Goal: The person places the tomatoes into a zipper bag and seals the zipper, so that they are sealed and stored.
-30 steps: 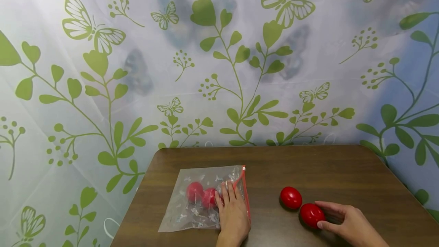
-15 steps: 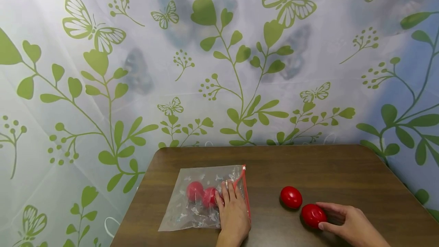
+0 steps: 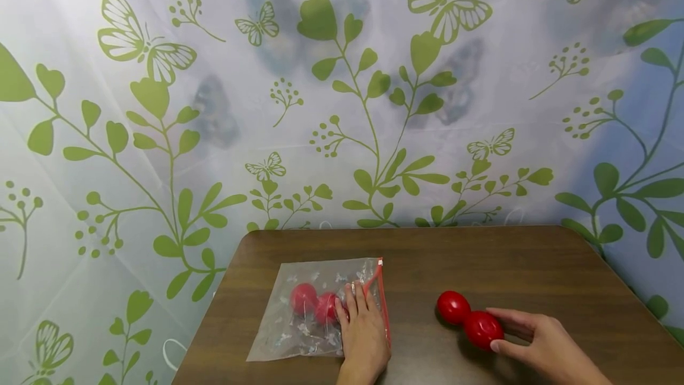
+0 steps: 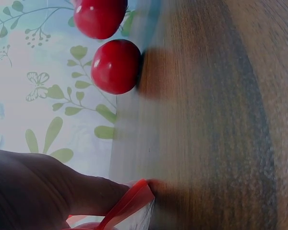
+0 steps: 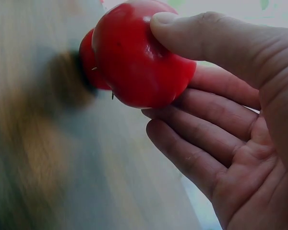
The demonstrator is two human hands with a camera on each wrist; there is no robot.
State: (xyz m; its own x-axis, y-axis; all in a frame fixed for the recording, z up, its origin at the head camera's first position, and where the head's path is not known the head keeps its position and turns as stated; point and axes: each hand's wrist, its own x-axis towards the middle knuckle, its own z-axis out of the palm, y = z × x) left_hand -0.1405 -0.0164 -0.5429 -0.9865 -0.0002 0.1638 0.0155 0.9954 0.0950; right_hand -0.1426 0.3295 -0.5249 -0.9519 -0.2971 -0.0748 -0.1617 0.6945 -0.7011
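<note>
A clear zip bag with a red zip edge lies on the table, two red tomatoes inside it. My left hand rests on the bag, fingers stretched across its right part near the zip. In the left wrist view a finger touches the red zip strip. My right hand pinches a glossy red tomato between thumb and fingertips; the ring and little fingers extend below it in the right wrist view. Another loose tomato sits just behind and left of the held one, overlapping it in the head view.
The brown wooden table has rounded back corners. Behind it hangs a pale curtain printed with green leaves and butterflies. A white loop shows beside the table's left edge.
The tomato in my right hand has moved slightly left and away from me, closing the small gap to the other loose tomato. My left hand and the bag have stayed put.
</note>
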